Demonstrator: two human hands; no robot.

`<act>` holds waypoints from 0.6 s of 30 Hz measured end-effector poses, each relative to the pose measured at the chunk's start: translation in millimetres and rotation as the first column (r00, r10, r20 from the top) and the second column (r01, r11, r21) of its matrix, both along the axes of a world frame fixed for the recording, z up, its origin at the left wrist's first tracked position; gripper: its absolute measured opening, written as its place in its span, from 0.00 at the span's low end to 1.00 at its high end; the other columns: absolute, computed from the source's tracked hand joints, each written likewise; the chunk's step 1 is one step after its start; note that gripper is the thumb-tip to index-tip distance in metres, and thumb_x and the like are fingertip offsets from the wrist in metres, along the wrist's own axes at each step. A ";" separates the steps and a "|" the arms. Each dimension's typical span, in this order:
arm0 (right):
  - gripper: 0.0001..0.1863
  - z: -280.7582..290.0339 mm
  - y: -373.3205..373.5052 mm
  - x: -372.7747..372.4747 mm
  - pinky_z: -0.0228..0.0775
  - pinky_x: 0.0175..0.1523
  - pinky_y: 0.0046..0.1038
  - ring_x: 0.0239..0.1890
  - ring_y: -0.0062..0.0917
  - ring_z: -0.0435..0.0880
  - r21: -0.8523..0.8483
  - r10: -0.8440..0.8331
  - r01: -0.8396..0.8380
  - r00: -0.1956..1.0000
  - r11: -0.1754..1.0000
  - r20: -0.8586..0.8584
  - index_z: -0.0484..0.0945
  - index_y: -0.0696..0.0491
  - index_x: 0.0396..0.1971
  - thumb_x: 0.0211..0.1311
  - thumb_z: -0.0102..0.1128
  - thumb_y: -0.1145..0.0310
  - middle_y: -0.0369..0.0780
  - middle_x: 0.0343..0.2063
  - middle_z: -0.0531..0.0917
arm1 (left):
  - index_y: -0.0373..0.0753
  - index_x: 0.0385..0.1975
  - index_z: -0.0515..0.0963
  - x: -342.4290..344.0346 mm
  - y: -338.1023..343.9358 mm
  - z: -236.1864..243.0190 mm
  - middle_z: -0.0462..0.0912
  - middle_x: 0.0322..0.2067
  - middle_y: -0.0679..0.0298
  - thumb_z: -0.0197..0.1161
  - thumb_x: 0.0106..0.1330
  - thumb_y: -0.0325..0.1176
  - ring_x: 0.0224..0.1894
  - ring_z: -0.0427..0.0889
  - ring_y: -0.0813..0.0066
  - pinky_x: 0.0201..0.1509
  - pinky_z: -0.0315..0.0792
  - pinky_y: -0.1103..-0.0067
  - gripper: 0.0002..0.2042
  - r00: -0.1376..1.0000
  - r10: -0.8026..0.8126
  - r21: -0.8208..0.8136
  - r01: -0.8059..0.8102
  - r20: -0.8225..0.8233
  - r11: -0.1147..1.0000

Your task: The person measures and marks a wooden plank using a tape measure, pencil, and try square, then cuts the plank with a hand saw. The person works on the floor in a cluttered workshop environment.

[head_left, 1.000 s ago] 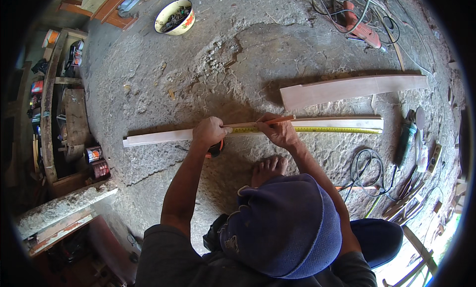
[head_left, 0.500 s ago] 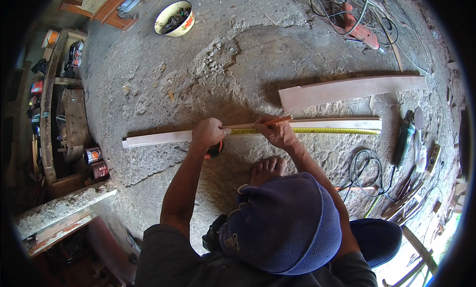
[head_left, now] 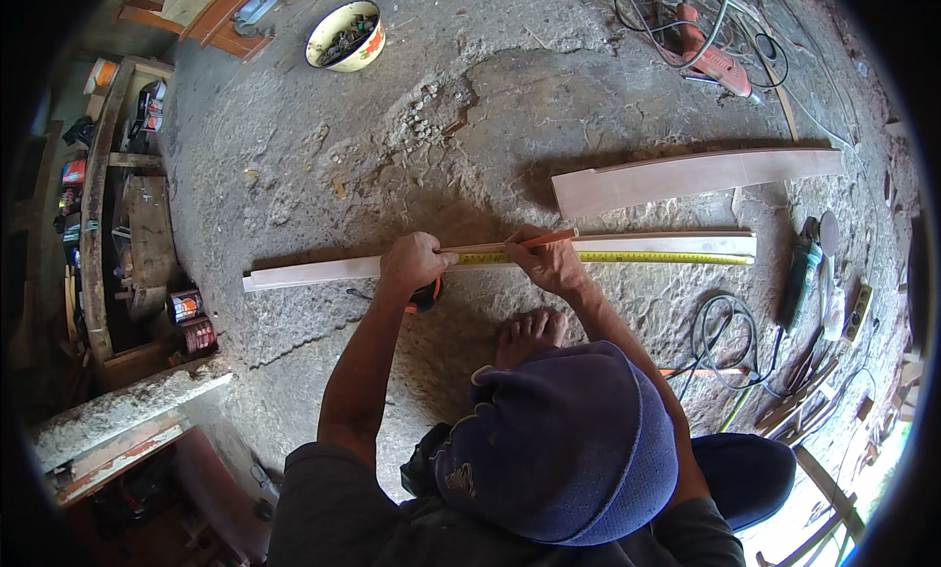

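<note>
A pale wooden strip (head_left: 314,273) lies crosswise on the concrete floor, with a yellow tape measure (head_left: 667,257) stretched along it. My left hand (head_left: 412,261) is closed over the strip and tape, with the orange-and-black tape case (head_left: 424,295) partly hidden beside it. My right hand (head_left: 549,268) holds an orange pencil (head_left: 561,236) against the strip, right of my left hand. A wider pale board (head_left: 696,180) lies beyond the strip on the right. Below my hands are a bare foot (head_left: 524,340) and a blue knit hat (head_left: 554,444).
An enamel bowl of small metal pieces (head_left: 345,43) sits at the back. Back right are a red power tool (head_left: 716,67) and tangled cables. A green grinder (head_left: 799,278) and coiled cord (head_left: 725,337) lie right. Wooden frames with cans (head_left: 186,307) stand left, beside a concrete ledge (head_left: 132,410).
</note>
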State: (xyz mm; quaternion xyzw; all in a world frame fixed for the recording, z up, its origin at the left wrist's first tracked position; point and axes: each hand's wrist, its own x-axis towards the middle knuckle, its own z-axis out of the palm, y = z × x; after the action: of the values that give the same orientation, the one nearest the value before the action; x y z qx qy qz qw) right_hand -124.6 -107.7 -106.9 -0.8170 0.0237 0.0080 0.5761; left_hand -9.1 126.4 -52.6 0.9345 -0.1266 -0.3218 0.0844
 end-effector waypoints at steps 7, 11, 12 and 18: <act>0.10 14.7 -3.2 2.0 0.78 0.37 0.31 0.32 0.31 0.87 0.254 -0.146 0.160 0.987 0.954 -0.073 0.81 0.53 0.43 0.69 0.59 0.64 0.44 0.29 0.86 | 0.36 0.33 0.86 -0.3 0.8 0.6 0.86 0.30 0.49 0.72 0.56 0.51 0.37 0.86 0.48 0.42 0.76 0.61 0.20 1.000 -0.022 -0.009 0.022 0.016 1.000; 0.11 37.7 -33.5 -4.4 0.78 0.42 0.31 0.38 0.28 0.87 -0.065 -0.120 0.117 0.992 0.991 -0.043 0.81 0.50 0.47 0.67 0.62 0.65 0.41 0.34 0.86 | 0.36 0.32 0.86 0.3 2.2 -2.8 0.85 0.30 0.48 0.71 0.57 0.51 0.36 0.86 0.48 0.41 0.76 0.60 0.21 1.000 -0.022 -0.024 0.022 0.006 0.999; 0.13 41.8 -40.9 -5.9 0.78 0.42 0.33 0.39 0.31 0.86 -0.247 -0.063 0.088 0.992 0.965 0.107 0.80 0.50 0.48 0.66 0.63 0.65 0.41 0.35 0.85 | 0.36 0.32 0.86 0.6 2.2 -3.4 0.85 0.29 0.48 0.71 0.57 0.51 0.36 0.86 0.48 0.41 0.75 0.60 0.21 1.000 -0.016 -0.014 0.016 0.000 1.000; 0.23 41.5 -50.4 -24.7 0.68 0.58 0.44 0.57 0.35 0.78 -0.650 0.175 -0.096 0.983 0.754 0.058 0.78 0.45 0.53 0.58 0.69 0.55 0.39 0.50 0.81 | 0.36 0.30 0.85 -0.4 1.7 -0.9 0.85 0.29 0.48 0.71 0.57 0.53 0.35 0.86 0.48 0.40 0.76 0.60 0.21 1.000 -0.018 -0.021 0.018 0.014 1.000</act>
State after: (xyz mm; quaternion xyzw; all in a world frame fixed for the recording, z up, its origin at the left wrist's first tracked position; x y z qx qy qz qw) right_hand -149.2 -158.2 -65.4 -0.9635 -0.0676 -0.0062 0.2589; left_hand -9.5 128.1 -53.5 0.9345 -0.1389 -0.3149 0.0907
